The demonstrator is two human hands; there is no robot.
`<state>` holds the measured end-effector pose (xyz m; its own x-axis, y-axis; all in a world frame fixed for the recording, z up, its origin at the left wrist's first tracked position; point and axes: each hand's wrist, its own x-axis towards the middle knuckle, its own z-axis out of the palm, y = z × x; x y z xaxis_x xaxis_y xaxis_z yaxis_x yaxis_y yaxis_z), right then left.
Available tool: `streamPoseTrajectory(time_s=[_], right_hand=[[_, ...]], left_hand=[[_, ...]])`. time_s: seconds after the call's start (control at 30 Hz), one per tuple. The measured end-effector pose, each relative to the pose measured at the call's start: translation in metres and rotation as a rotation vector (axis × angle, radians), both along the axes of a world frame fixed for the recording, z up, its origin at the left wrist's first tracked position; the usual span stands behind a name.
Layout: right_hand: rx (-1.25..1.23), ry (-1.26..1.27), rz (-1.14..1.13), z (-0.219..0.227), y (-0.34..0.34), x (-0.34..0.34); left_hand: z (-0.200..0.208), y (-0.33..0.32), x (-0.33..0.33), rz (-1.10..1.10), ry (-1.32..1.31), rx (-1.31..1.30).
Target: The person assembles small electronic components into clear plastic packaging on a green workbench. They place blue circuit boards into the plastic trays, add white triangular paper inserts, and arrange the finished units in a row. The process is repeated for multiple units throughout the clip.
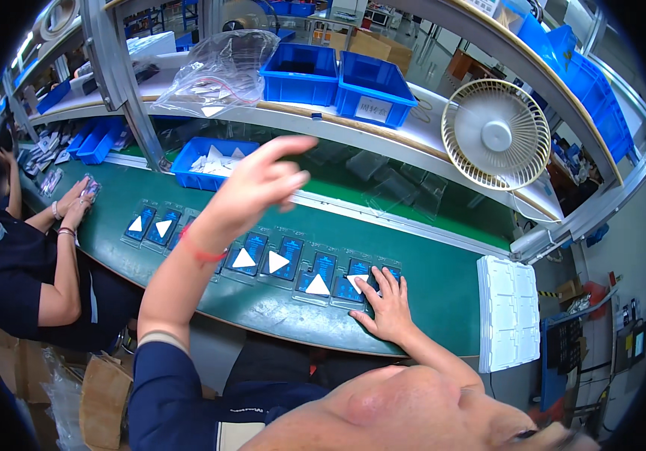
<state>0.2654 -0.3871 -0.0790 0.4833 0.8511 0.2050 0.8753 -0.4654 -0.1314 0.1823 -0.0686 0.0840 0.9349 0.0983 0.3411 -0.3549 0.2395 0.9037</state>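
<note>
A row of clear plastic packs with dark blue rectangular inserts (285, 248) lies along the green bench. White triangular pieces (318, 285) rest on most of them. Over the row my left hand (266, 179) is raised, its index finger stretched out and apart from the other, bent fingers; I see nothing held. My right hand (389, 307) lies with spread fingers at the right end of the row, touching the last packs and reaching the edge of a white triangle (356, 281). Behind my left hand, a blue bin (188, 179) holds loose white triangles.
Blue bins (300, 84), a clear plastic bag (221, 71) and a fan (497, 135) stand on the shelf. A stack of white moulded trays (509, 316) sits at the bench's right end. To the left, a co-worker (33, 278) handles small packs.
</note>
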Motion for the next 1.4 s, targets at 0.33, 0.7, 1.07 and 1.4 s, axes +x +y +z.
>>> streamPoseTrajectory(time_s=[0.33, 0.7, 1.07, 1.4], right_hand=[[0.007, 0.007, -0.001, 0.002, 0.003, 0.0], [0.034, 0.019, 0.008, -0.001, 0.002, 0.001], [0.041, 0.024, -0.002, -0.002, 0.001, 0.0], [0.049, 0.045, -0.023, -0.001, 0.002, -0.001]], left_hand=[[0.064, -0.044, 0.084, -0.626, -0.357, -0.222], [-0.128, -0.058, -0.05, -0.131, 0.224, -0.421], [-0.143, -0.077, -0.06, 0.136, 0.256, -0.111], [-0.175, -0.117, -0.073, 0.658, -0.103, 0.76]])
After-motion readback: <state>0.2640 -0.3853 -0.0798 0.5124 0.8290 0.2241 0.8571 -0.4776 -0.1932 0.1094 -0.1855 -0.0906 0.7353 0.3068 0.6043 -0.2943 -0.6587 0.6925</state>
